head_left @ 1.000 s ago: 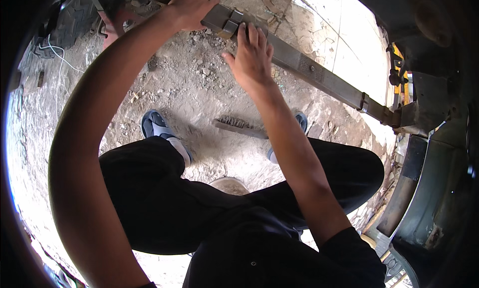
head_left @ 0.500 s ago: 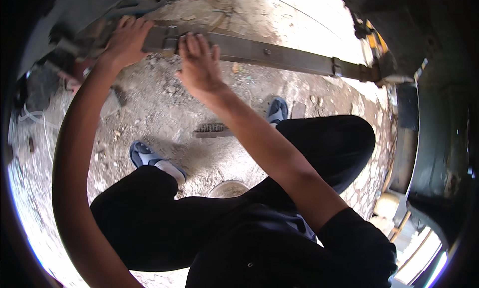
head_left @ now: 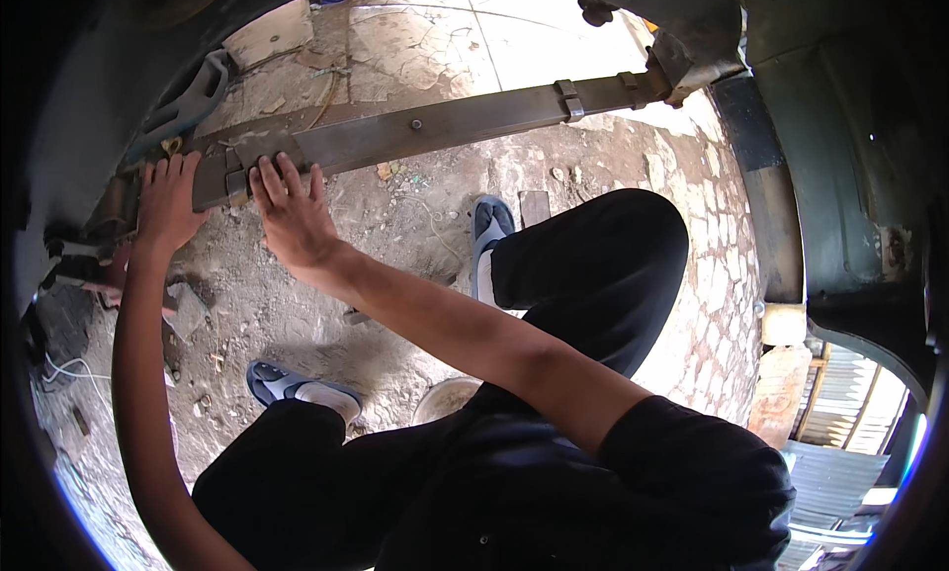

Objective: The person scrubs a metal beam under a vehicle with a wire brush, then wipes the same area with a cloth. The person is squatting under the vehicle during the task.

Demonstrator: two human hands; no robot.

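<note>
A long brown-grey metal beam point(head_left: 474, 114) with strap-like clips point(head_left: 569, 100) and a small round bolt head point(head_left: 416, 124) crosses in front of me, slanting up to the right. My left hand point(head_left: 170, 203) lies open against its left part, fingers stretched over the upper edge. To the right of it, my right hand point(head_left: 297, 220) is open too, fingers spread and fingertips on the beam beside a clip. Neither hand wraps around anything. The undersides of both palms are hidden.
Dark green metal bodywork point(head_left: 860, 175) curves along the right. A blue-grey slotted part point(head_left: 183, 106) is at the upper left, a reddish piece point(head_left: 119, 264) below it. My sandalled feet stand on rubble-strewn ground point(head_left: 395, 235); a round seat-like object point(head_left: 445, 398) shows between my legs.
The view has shifted and turned, so the beam now slopes up to the right instead of down. Both hands appear lower and farther left, still flat on the beam.
</note>
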